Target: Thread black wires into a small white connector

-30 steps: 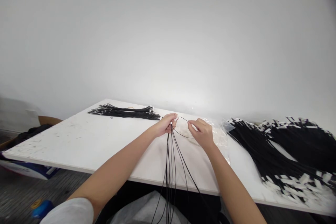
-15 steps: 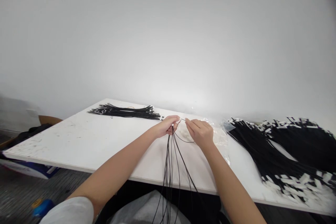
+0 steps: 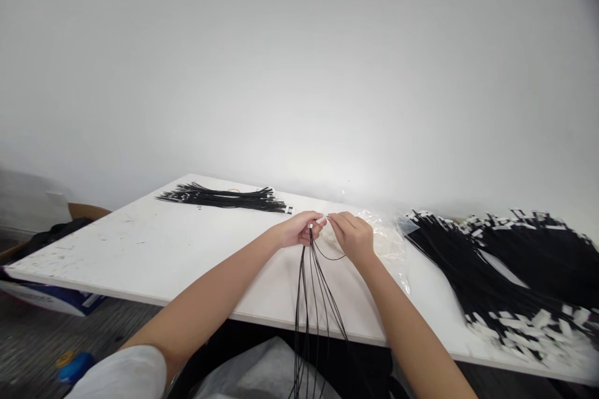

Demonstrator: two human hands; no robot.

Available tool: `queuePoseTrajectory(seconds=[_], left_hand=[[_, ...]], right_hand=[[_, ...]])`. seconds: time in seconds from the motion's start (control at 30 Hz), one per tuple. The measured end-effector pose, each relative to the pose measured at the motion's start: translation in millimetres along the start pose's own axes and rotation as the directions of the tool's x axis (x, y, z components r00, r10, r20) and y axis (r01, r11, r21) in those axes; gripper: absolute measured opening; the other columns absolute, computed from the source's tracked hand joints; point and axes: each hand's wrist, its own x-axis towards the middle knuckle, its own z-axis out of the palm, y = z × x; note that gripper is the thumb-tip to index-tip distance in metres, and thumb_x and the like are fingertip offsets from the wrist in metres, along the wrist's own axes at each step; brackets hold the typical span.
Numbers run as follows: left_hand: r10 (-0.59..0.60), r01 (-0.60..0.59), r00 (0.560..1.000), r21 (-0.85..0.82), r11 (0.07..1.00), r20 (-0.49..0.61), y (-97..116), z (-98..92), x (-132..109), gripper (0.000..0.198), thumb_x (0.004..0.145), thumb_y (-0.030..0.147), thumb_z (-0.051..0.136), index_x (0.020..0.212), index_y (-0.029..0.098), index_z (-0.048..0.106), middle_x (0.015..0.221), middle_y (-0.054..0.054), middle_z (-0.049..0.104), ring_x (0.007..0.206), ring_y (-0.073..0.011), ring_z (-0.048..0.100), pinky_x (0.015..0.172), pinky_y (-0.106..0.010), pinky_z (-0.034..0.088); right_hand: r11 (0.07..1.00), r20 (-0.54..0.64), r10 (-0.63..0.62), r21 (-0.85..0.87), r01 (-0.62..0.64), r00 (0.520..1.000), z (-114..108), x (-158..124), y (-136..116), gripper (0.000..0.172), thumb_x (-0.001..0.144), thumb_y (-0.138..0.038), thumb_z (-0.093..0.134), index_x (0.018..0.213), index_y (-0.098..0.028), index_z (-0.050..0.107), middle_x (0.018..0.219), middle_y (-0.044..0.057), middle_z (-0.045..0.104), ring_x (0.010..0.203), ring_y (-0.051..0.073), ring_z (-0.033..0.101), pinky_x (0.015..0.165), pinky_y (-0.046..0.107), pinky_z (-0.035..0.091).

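Observation:
My left hand (image 3: pixel 302 229) is closed around the top of several thin black cables (image 3: pixel 306 299), which hang down over the table's front edge toward my lap. A small white connector (image 3: pixel 311 225) shows at its fingers. Just to the right, my right hand (image 3: pixel 353 235) pinches the end of one thin black cable, and its tip points at my left fingertips. A loop of black cable (image 3: pixel 330 257) sags between the two hands. Whatever lies inside the left palm is hidden.
On the white table (image 3: pixel 154 255), a bundle of black cables (image 3: pixel 224 197) lies at the back left. Large piles of black cables with white ends (image 3: pixel 468 262) cover the right side. A clear plastic bag (image 3: pixel 395 243) lies behind my right hand. A blue object (image 3: pixel 77 368) is on the floor.
My right hand has moved slightly left, bringing the cable end closer to my left fingertips. My left hand has shifted a little and turned, so the white connector shows more clearly.

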Motion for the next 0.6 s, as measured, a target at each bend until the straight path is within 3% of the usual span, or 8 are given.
queuePoseTrajectory(seconds=[0.3,0.6], left_hand=[[0.023,-0.023,1.000,0.004,1.000,0.015,-1.2,-3.6,-0.3,0.021,0.071,0.035,0.055,0.069,0.016,0.045,0.048,0.009,0.015,0.039,-0.0049,0.017,0.038,-0.020,0.006],[0.029,-0.029,0.999,-0.004,1.000,-0.015,-1.3,-2.1,1.0,0.023,0.070,0.036,0.057,0.071,0.015,0.047,0.047,0.009,0.016,0.039,-0.0047,0.017,0.038,-0.019,0.006]], right_hand=[[0.993,0.019,0.024,0.118,-0.027,1.000,5.6,-3.4,0.2,0.015,0.086,-0.019,0.049,0.091,-0.021,0.063,0.076,0.001,0.064,0.066,0.008,0.057,0.060,0.021,0.036],[0.998,-0.004,0.018,0.056,-0.018,1.000,7.4,-2.8,-1.0,0.014,0.084,-0.018,0.051,0.092,-0.021,0.062,0.074,0.000,0.063,0.065,0.009,0.053,0.061,0.022,0.034]])
